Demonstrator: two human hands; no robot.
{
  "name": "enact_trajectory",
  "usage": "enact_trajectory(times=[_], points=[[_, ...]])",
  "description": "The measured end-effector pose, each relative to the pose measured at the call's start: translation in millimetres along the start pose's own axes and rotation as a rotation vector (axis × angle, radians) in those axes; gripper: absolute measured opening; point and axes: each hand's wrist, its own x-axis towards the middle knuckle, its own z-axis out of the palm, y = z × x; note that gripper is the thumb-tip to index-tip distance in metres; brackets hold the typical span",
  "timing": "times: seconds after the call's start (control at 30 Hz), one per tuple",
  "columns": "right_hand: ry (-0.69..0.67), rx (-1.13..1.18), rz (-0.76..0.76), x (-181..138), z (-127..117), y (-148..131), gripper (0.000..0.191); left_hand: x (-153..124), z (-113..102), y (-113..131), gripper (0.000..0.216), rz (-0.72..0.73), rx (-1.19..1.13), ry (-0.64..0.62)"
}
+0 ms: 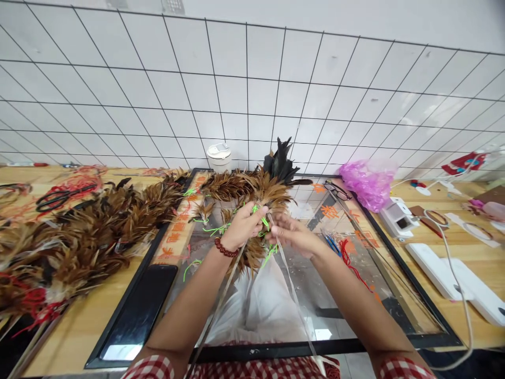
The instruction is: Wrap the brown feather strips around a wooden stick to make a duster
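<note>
My left hand (243, 226), with a dark red bead bracelet on the wrist, is closed round a bundle of brown feathers (258, 197) bound with green ties on a thin stick (221, 305). Dark feathers (281, 158) stick up at the bundle's far end. My right hand (290, 231) is beside it, fingers pinched on a clear tape strip (294, 295) that runs from the bundle down toward me. Both hands hover over a glass-topped board (158, 295).
A heap of brown feathers (82, 237) covers the wooden table at the left, with scissors (59, 197) and red cords behind. Glasses (337, 190), a pink bag (369, 181), white devices (398, 216) and cables lie at the right. A white jar (219, 156) stands by the tiled wall.
</note>
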Motion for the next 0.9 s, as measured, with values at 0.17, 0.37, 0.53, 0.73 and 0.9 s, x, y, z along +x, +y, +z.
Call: enact_trajectory(times=[0.17,0.37,0.53,0.73,0.9], points=[[0.035,-0.678,-0.114,-25.1,1.5,-15.7,0.028,3.1,0.0,-3.9,0.042,0.035,0.064,0.083],[0.106,-1.587,-0.270,-29.9,2.9,-74.3,0.024,5.6,0.8,-12.4,0.031,0.060,0.291,0.077],[-0.102,-1.756,-0.356,-7.1,9.2,-99.1,0.020,0.7,11.7,-18.4,0.021,0.258,0.624,0.138],[-0.192,-1.526,-0.282,36.0,-14.9,-94.0,0.015,-14.3,27.6,-32.2,0.020,0.293,0.679,0.002],[-0.543,-1.099,0.166,52.9,-53.9,-89.7,0.008,-36.4,43.8,-31.5,0.021,0.261,0.716,-0.113]])
